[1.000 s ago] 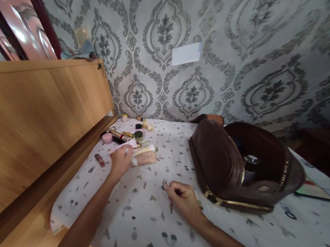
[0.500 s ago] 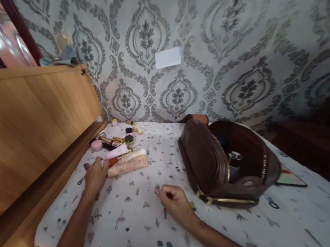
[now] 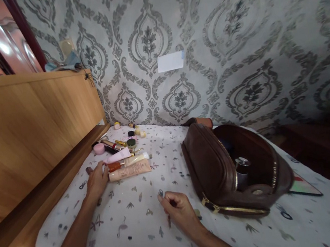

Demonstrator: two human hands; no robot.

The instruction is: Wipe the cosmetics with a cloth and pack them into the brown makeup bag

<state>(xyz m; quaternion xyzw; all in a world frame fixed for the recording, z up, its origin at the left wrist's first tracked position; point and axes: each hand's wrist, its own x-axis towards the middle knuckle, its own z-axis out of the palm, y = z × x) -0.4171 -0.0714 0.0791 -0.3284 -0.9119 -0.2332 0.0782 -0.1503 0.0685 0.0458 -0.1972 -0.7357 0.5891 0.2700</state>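
My left hand (image 3: 97, 179) is at the near edge of a cosmetics group, fingers bent down and closed. A small brown block-like piece (image 3: 89, 170) shows by its fingertips on the left, an orange-red tube (image 3: 114, 167) on the right; what it grips is hidden. Close by lie a peach squeeze tube (image 3: 131, 170), a cream tube (image 3: 137, 158) and a pink tube (image 3: 118, 155). My right hand (image 3: 180, 209) hovers over or rests on the cloth with fingers curled in a pinch. Anything inside it is too hidden to name. Beside it stands an open brown bag (image 3: 209, 166), a silver-capped bottle (image 3: 242, 165) inside.
Behind the tubes are a pink jar (image 3: 99, 149), a dark green-lidded jar (image 3: 131, 143) and several small cosmetics. A wooden board (image 3: 35, 117) bounds the left. The patterned wall (image 3: 145, 28) closes the back. A flat palette-like item (image 3: 305, 185) lies right of the bag.
The whole view has shifted slightly, with things sitting a little lower in the picture. Both hands keep nearly the same pose and place.
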